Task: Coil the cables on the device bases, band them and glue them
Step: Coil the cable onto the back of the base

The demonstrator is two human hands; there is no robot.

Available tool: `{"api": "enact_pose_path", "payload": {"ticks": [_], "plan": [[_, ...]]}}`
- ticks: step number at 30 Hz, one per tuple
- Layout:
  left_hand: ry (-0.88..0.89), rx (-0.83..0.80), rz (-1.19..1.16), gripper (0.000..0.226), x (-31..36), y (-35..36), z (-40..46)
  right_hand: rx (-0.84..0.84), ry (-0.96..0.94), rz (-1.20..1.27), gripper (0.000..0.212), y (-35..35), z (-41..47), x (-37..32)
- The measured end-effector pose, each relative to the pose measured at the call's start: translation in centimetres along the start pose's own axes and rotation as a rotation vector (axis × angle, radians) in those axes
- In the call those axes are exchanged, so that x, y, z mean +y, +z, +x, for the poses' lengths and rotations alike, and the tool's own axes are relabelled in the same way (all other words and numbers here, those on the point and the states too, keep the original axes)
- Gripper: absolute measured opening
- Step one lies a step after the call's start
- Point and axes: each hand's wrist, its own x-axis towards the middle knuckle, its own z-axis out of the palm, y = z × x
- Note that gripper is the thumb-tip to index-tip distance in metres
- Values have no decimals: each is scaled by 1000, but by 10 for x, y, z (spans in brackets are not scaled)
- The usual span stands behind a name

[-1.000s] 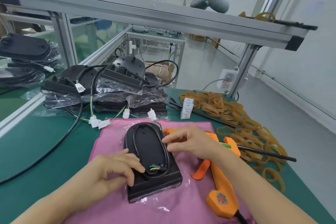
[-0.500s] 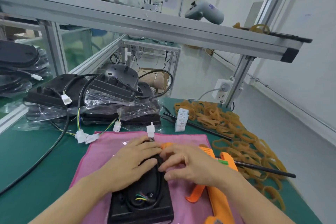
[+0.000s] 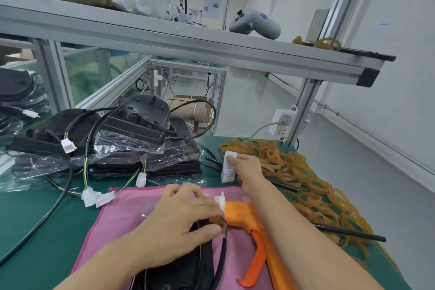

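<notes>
Left hand point(image 3: 179, 226) pressing black cable point(image 3: 221, 259) onto device base point(image 3: 179, 273), fingers curled on it. Right hand point(image 3: 247, 169) pinching white label strip point(image 3: 227, 172) beside rubber bands point(image 3: 306, 186).

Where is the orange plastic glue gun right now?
Head view: the orange plastic glue gun lies on the pink cloth, right of centre, between the left hand and right forearm.

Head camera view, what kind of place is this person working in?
Most likely a factory assembly bench. Black device bases sit stacked in plastic bags, loose rubber bands are heaped on the green mat, and an orange glue gun lies ready under an aluminium-frame shelf.
</notes>
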Motion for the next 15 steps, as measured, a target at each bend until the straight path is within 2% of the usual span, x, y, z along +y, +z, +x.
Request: {"api": "enact_pose_path", "payload": {"ticks": [2, 3, 6, 8, 11, 13, 15], "plan": [[2, -52, -17, 56, 1, -3, 7, -39, 31, 77, 6, -4, -1, 0], [-21, -22, -71, 52, 1, -4, 11, -67, 44, 114, 6, -8, -3, -2], [-192, 240, -280, 18, -7, -6, 32, -155, 67, 294, 11, -25, -6, -9], [-316, 300, -315, 40, -10, -5, 49, -210, 78, 350, 10, -30, -11, -15], [-419, 247, -323, 70, -10, -2, 73, -245, 67, 282, 10, -29, -19, -21], [-444, 234, -373, 65, -9, 0, 83, -249, 27, 205, 11, -28, -23, -23], [-472, 215, -473, 43, -11, 0, 87, -240, -39, 128, 14, -28, -26, -25]]}}
